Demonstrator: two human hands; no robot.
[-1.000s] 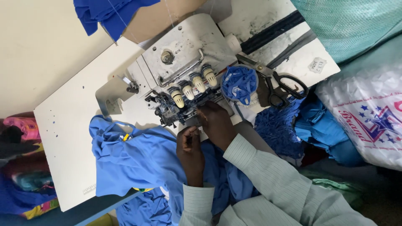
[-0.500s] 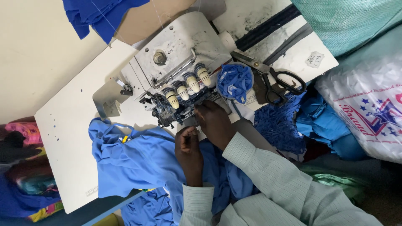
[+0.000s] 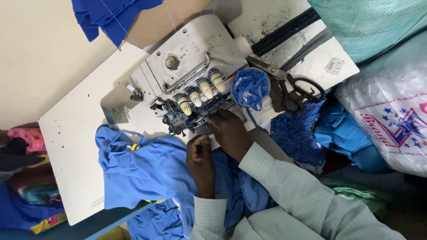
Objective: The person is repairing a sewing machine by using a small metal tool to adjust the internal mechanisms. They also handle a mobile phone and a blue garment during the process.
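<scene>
On the white table [image 3: 71, 146], blue fabric [image 3: 147, 173] is pinched by the left hand [image 3: 202, 155]; the right hand [image 3: 229, 131], fingers curled, could be caught near the overlock machine [image 3: 187, 84] needle.

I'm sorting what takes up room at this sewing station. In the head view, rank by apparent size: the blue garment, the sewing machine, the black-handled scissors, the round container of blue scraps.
1. Blue garment
2. Sewing machine
3 and 4. Black-handled scissors and round container of blue scraps look alike; no ranking.
</scene>
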